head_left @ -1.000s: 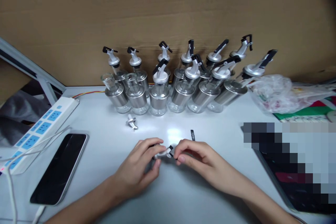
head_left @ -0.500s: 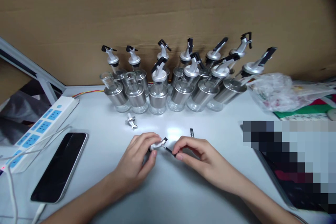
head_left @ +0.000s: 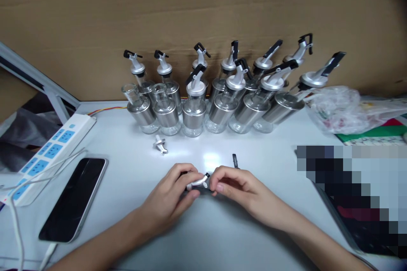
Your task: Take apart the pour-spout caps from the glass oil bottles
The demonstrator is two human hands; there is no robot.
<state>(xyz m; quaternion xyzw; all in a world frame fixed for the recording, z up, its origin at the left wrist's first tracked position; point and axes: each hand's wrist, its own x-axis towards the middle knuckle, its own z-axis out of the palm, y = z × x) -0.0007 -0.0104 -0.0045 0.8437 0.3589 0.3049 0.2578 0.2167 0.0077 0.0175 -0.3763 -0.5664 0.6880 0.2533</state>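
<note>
My left hand pinches a small silver pourer spout just above the white table. My right hand meets it from the right, fingertips closed on a thin black lever piece at the spout's tip. A second loose silver spout lies on the table behind my left hand. A loose black lever lies behind my right hand.
Several glass-and-steel dispenser bottles stand in rows against a cardboard wall; two at the left have no pourer. A phone and power strip lie left. A plastic bag and a dark tablet are at the right.
My hands drew slightly apart half a second ago, then came back together on the spout. The view shifted a little to the right.
</note>
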